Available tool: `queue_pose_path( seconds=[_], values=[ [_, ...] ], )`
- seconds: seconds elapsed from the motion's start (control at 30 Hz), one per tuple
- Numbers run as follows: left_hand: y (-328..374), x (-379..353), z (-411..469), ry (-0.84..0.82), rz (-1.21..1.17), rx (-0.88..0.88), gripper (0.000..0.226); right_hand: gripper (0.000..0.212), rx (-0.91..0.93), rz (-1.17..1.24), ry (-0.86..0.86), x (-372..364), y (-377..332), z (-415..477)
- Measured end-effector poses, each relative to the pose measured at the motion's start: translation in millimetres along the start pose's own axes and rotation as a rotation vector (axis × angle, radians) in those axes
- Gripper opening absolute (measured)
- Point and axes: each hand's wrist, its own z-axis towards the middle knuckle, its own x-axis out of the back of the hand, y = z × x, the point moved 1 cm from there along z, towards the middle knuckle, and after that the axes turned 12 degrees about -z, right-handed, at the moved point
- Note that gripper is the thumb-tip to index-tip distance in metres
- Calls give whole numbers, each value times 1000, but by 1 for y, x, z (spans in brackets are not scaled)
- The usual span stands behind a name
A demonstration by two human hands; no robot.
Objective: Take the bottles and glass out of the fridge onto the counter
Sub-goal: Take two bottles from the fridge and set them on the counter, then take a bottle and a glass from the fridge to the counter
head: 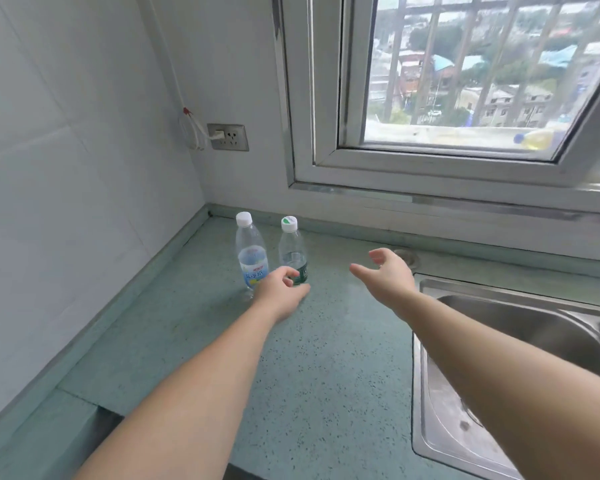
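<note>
Two plastic bottles stand upright, caps up, side by side left of centre on the green speckled counter (326, 358): a blue-labelled bottle (252, 252) and a green-labelled bottle (292, 252), both holding clear liquid. The left hand (279, 291), fingers loosely curled, grips nothing, just before them. The right hand (385, 275) hovers open. A steel sink (430, 393) lies lower right, beneath the window (465, 81).

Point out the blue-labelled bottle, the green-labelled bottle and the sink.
Blue-labelled clear plastic bottle (252, 263): head view, on its label.
Green-labelled clear plastic bottle (293, 249): head view, clear body.
Stainless steel sink (426, 393): head view, left rim.
</note>
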Motion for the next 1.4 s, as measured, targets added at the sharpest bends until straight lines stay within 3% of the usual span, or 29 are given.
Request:
queue_pose_path(
  seconds=[0.2, 0.37, 0.57, 0.93, 1.0, 1.1, 1.2, 1.4],
  values=[
    [59, -32, -49, -28, 23, -148, 36, 35, -3, 17, 92, 78, 24, -34],
    [110, -70, -81, -93, 28, -269, 35, 33, -31, 43, 191, 149, 53, -65],
    [162, -134, -110, -285, 75, -432, 39, 33, -141, 42, 365, 222, 99, -113],
    [228, -275, -226, -812, 95, -735, 41, 31, -567, -6, 785, 302, 186, -296],
    [232, -301, -276, -934, 87, -802, 41, 29, -652, 3, 876, 309, 199, -351],
    [230, -336, -368, -1120, 95, -906, 42, 42, -799, 38, 1057, 311, 213, -444],
    [218, -358, -474, -1306, 81, -990, 38, 36, -962, 67, 1228, 297, 222, -544],
    [161, -332, -670, -1778, 88, -1064, 43, 39, -1265, 46, 1462, 251, 208, -737]
  ],
)
